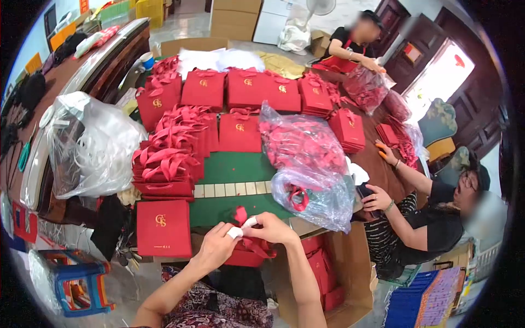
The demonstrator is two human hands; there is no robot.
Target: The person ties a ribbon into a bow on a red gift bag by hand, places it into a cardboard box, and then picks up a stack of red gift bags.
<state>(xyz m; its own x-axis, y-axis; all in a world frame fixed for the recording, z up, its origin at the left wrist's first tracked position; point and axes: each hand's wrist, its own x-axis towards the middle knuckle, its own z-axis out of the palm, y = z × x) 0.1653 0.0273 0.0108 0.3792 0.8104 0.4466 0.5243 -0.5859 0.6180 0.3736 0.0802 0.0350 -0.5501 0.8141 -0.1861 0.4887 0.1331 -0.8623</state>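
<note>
Both my hands meet at the table's front edge, with white wraps on some fingers. My left hand (217, 246) is closed around red ribbon, and my right hand (269, 228) pinches the same ribbon (240, 214) close beside it. Below them hangs a red paper bag (243, 258), partly hidden by my hands. To the left, a red bag with a gold logo (163, 227) lies flat at the table edge. Behind it rise stacked red bags with ribbon handles (167, 158). A row of pale tiles or strips (232, 189) crosses the green mat (229, 167).
Clear plastic with red ribbons (306, 145) lies right of the mat; white material in plastic (93, 145) sits left. An open cardboard box (353, 273) holds red bags beside my right arm. One person (448, 218) sits at right, another (350, 46) works farther back.
</note>
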